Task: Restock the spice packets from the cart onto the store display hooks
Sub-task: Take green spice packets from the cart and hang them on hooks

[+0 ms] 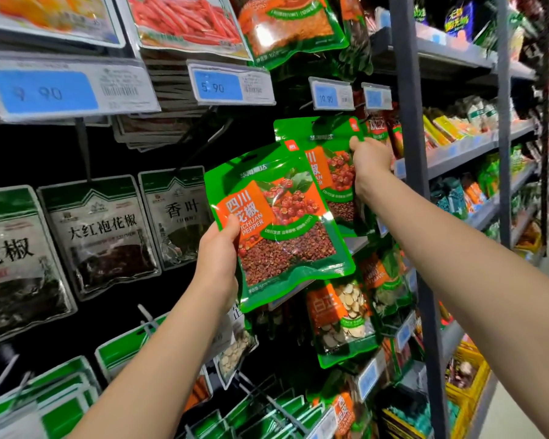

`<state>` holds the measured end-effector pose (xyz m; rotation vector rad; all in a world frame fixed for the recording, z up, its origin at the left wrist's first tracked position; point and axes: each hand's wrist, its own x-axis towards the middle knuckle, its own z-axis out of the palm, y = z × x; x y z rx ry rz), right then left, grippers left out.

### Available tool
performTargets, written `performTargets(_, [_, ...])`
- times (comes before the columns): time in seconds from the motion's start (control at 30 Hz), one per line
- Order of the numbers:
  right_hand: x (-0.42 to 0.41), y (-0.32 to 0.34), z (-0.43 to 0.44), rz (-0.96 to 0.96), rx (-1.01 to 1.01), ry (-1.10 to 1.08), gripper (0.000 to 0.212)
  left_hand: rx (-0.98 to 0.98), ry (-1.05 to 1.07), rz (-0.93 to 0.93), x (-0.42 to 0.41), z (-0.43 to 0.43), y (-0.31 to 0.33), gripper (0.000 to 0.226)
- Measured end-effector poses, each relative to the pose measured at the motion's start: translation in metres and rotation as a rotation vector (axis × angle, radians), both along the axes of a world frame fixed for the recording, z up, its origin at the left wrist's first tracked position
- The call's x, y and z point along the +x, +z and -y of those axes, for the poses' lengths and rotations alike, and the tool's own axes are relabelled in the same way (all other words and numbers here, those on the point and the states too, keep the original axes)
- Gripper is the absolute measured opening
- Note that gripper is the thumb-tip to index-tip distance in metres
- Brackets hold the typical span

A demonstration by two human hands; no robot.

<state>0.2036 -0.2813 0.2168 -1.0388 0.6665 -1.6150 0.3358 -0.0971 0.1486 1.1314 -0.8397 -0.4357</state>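
My left hand [220, 251] grips the left edge of a green and orange Sichuan pepper packet [286, 229], held tilted in front of the display. My right hand [369, 163] pinches the right edge of a second identical packet [327, 160], raised higher and behind the first. Its top hole sits by a display hook under the 10.90 price tag [330, 98]; whether it hangs on the hook I cannot tell. The cart is out of view.
White and green spice packets [99, 232] hang at left. Chilli packets [187, 20] and blue price tags [230, 87] are above. Bare hooks [267, 397] and green packets lie below. A grey shelf upright [412, 153] stands right, with an aisle floor beyond.
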Motion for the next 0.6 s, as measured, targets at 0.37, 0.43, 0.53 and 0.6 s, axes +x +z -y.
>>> performTargets(0.37, [0.019, 0.006, -0.001, -0.425, -0.081, -0.188, 0.017, 0.008, -0.021, 0.028, -0.001, 0.0, -0.001, 0.02])
performTargets(0.43, [0.018, 0.005, -0.008, -0.55, -0.132, -0.223, 0.013, 0.013, -0.015, 0.041, -0.001, 0.0, -0.002, 0.02])
performTargets(0.53, [0.005, -0.007, -0.029, -0.617, -0.296, -0.303, 0.028, 0.023, -0.013, 0.046, -0.001, -0.001, -0.002, 0.02])
performTargets(0.6, [-0.009, -0.024, -0.053, -0.603, -0.402, -0.239, 0.031, 0.036, -0.008, 0.064, 0.0, 0.0, -0.001, 0.022])
